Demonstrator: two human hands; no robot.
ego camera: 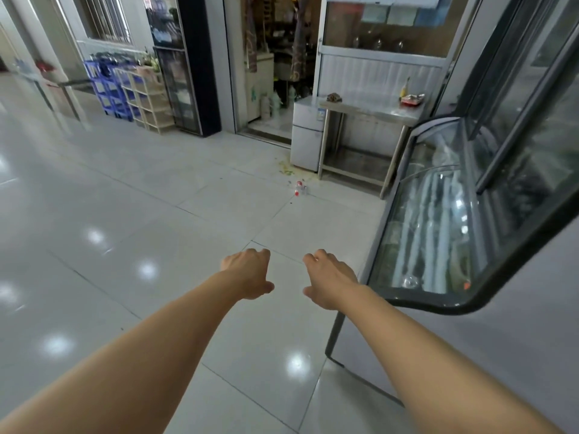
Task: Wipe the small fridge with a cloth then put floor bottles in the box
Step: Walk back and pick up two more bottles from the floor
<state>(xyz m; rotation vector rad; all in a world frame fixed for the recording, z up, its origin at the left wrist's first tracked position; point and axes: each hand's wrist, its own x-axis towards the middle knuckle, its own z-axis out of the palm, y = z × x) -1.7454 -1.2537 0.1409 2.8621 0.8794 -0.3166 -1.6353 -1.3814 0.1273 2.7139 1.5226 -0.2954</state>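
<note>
Well ahead of both empty hands (247,272) (329,281) — bottles (300,188) beside small fridge (307,136).

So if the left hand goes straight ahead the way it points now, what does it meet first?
Probably nothing near. The left hand holds nothing and points over bare floor tiles. Farther along that line lie the bottles on the floor, then the small fridge; depth is hard to judge.

Both empty hands, left (250,272) and right (329,278), outstretched over tiled floor (125,214), bottle (299,188) far ahead
</note>
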